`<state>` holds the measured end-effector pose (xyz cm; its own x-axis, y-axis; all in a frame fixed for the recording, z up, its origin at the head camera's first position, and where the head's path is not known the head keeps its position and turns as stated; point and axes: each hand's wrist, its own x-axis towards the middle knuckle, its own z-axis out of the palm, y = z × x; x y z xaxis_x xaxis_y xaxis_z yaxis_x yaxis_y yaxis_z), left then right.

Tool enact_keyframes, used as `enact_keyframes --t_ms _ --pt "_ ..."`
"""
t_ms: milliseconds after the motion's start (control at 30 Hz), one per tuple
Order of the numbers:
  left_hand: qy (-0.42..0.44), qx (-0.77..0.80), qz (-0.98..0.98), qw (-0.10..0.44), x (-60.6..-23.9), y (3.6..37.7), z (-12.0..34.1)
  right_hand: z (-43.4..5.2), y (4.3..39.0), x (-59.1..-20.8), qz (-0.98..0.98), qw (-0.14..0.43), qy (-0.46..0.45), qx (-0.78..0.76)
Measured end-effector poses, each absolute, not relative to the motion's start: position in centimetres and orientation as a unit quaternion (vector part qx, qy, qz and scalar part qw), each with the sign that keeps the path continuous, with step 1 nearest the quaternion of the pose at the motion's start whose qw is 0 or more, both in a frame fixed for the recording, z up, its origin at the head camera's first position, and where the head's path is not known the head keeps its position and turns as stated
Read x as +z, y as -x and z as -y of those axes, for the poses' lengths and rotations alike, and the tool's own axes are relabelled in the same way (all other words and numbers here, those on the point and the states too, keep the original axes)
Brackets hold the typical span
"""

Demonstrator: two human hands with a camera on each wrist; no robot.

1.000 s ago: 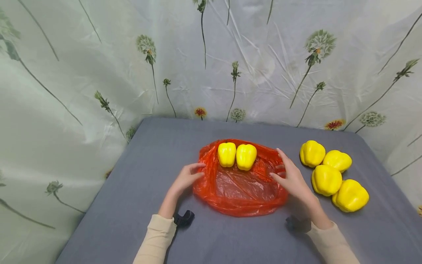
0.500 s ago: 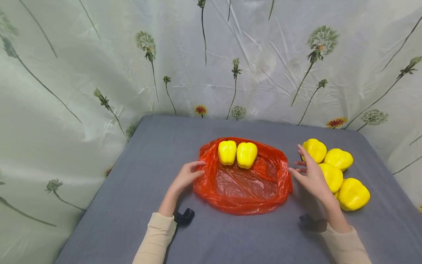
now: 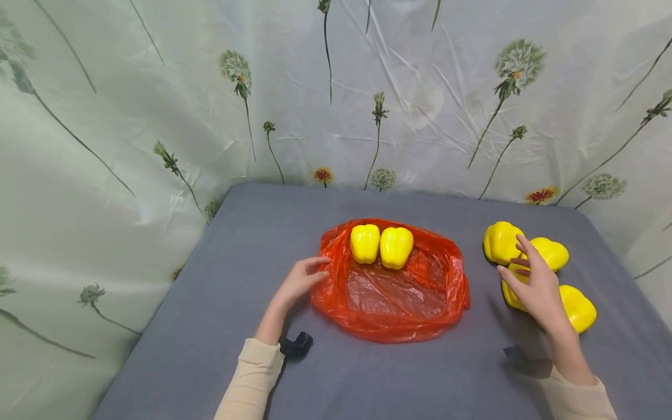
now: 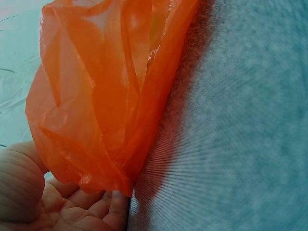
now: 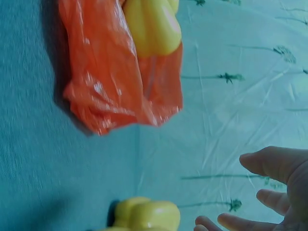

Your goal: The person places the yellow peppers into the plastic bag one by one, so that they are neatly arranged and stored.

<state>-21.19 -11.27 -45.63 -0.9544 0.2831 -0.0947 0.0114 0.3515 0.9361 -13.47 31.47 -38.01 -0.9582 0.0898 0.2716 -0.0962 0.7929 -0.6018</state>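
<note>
In the head view, a red plastic bag [image 3: 388,335] lies spread with its mouth up, and two yellow bell peppers [image 3: 364,244] [image 3: 396,248] sit at its far side. My left hand [image 3: 296,286] touches the bag's left side, thumb and fingers apart; in the left wrist view the orange-looking bag [image 4: 106,106] covers its fingertips. Right of the bag, my right hand [image 3: 541,291] hangs over a group of several yellow bell peppers [image 3: 501,242], thumb and fingers spread and holding nothing. It partly hides the nearer ones. The right wrist view shows it beyond one pepper [image 5: 149,214].
A grey cloth-covered table [image 3: 252,233] carries everything. Behind and to the left hangs a pale curtain [image 3: 184,87] printed with dandelions. Dark camera mounts [image 3: 296,345] sit at both wrists.
My right hand has moved from the bag's right edge rightward over the loose peppers; the bag's right side has spread outward. The left hand has stayed at the bag's left side.
</note>
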Motion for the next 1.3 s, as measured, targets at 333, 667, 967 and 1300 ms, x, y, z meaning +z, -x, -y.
enact_keyframes --t_ms 333,667,967,1300 --pt "-0.099 0.564 -0.811 0.121 -45.6 21.2 11.3 -33.7 12.9 -37.8 0.944 0.181 0.032 0.274" --pt "-0.095 0.563 -0.812 0.122 -45.6 21.2 11.4 -35.5 12.7 -38.0 0.960 0.130 0.056 0.241" --pt "-0.089 0.561 -0.814 0.123 -45.4 21.2 11.4 -36.0 12.9 -38.4 0.968 0.085 0.049 0.230" --pt "-0.095 0.556 -0.818 0.117 -45.4 21.2 11.3 -36.0 13.2 -38.8 0.971 0.077 0.048 0.221"
